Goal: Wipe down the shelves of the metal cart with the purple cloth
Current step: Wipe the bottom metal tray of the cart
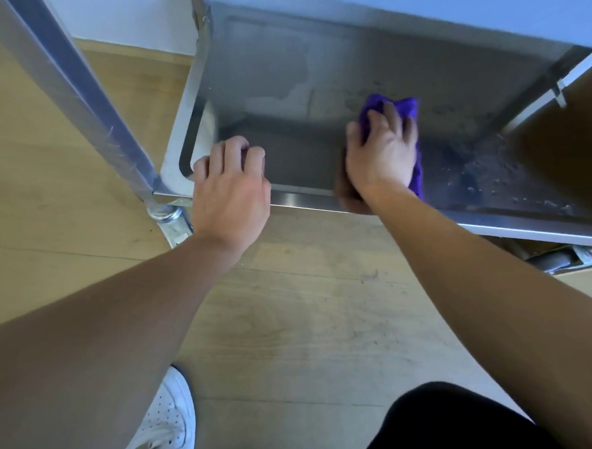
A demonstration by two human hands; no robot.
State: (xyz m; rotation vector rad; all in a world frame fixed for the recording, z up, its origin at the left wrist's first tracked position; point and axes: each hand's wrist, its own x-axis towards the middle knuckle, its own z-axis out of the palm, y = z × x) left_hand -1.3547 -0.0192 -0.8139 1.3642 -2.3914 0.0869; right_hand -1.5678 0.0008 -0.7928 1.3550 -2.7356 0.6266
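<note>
Left of centre, the left hand [231,186] is gripping the front rim of the lower shelf [280,87] of the metal cart [85,98], with its fingers curled over the edge. Right of centre, the right hand [381,151] is pressing the bunched purple cloth [406,107] onto this shelf, fingers curled around it. Grit [483,166] is lying at the shelf's right end.

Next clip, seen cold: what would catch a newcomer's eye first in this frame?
The purple cloth stands out, bunched under the right hand on the cart's lower shelf, right of centre. The left hand grips that shelf's front rim near its left corner. Dark grit speckles the shelf's right end, beyond the cloth.
</note>
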